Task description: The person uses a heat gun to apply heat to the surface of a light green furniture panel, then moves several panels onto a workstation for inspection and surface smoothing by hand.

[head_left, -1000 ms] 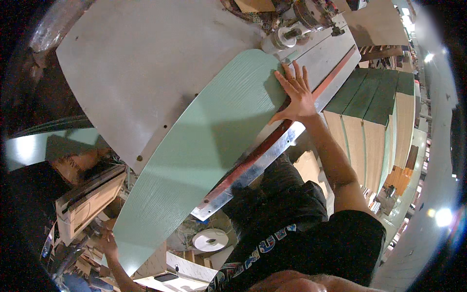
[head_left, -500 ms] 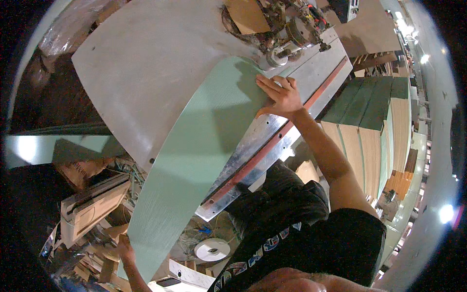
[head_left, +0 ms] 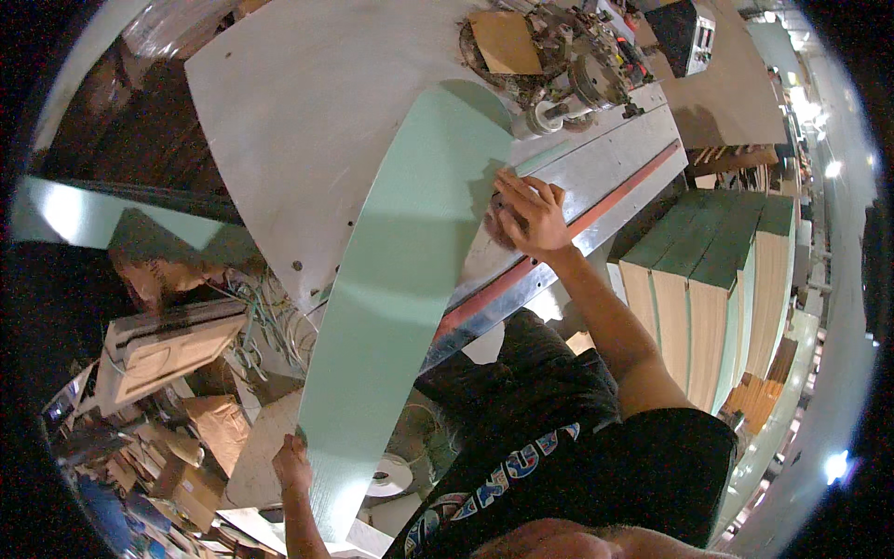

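left hand grips near end of green panel at its edge | panel lies lengthwise across grey table, far end by roller | right hand flat, fingers spread, on panel's right edge over red-striped rail | green-faced board stack at right

Long pale-green panel, woodgrain face up, lying flat across grey machine table, near end overhanging, far end by machine head.
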Tool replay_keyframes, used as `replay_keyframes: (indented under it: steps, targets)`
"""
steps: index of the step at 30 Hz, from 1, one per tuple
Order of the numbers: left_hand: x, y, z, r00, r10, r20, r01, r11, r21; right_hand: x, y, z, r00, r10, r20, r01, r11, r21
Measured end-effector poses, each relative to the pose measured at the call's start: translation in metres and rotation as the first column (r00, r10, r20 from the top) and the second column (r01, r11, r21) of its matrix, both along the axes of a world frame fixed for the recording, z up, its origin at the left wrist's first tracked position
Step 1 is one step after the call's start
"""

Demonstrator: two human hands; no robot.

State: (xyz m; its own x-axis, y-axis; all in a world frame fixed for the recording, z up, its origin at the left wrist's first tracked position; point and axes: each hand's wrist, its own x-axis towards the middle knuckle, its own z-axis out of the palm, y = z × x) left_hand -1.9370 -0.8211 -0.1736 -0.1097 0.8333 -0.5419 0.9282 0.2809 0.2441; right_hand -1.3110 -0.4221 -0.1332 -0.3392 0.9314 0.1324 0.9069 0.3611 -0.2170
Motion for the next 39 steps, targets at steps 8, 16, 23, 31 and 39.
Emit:
replay_keyframes:
  steps: [8,16,23,31,39]
  targets:
    - [0.136,-0.054,-0.006,0.997,-0.008,0.073,0.008,1.0,0.0,0.043,0.055,-0.043,0.897,-0.428,-0.113,0.442,0.881,0.171]
    - [0.304,-0.101,-0.008,0.962,0.246,0.122,-0.245,0.969,-0.02,0.092,0.07,-0.049,0.984,-0.153,0.094,0.134,0.975,0.179]
    - [0.459,-0.12,-0.032,0.799,0.513,0.315,-0.557,0.828,0.063,0.108,0.073,-0.046,0.988,-0.032,0.149,-0.007,0.966,0.258]
    - [0.558,-0.055,0.003,0.621,0.672,0.403,-0.714,0.697,-0.063,0.125,0.073,-0.051,0.998,-0.003,0.064,-0.019,0.939,0.344]
    - [0.619,-0.012,0.006,0.726,0.587,0.359,-0.678,0.698,0.231,0.258,-0.175,-0.055,0.795,0.151,-0.587,-0.165,0.986,0.031]
